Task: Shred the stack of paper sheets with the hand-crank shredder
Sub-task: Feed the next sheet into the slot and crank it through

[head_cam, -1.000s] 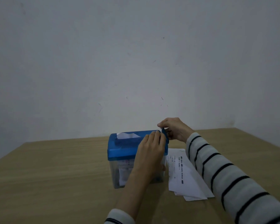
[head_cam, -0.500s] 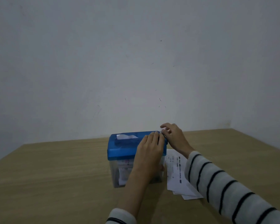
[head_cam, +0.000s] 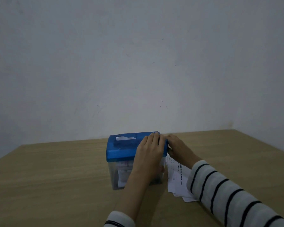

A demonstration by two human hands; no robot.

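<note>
Two hands: left hand [head_cam: 150, 152] lies flat on shredder [head_cam: 134, 158] lid, fingers straight; right hand [head_cam: 179, 149] at crank side, grip hidden, cannot tell.
Shredder: mid surface [head_cam: 56, 177], sheet [head_cam: 125, 138] poking from slot.
Stack [head_cam: 179, 181]: just right of shredder.
Handling: light plastic, likely slides; brace lid, hold crank knob.
Change: right hand lower, sheet shorter.

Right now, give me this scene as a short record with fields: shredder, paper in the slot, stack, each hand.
shredder: blue-lidded shredder, clear bin, on wooden table
slot paper: white sheet sticking out of lid
stack: paper stack flat on table, right of shredder
left hand: resting flat on lid
right hand: at the shredder's right end; crank hidden
</note>
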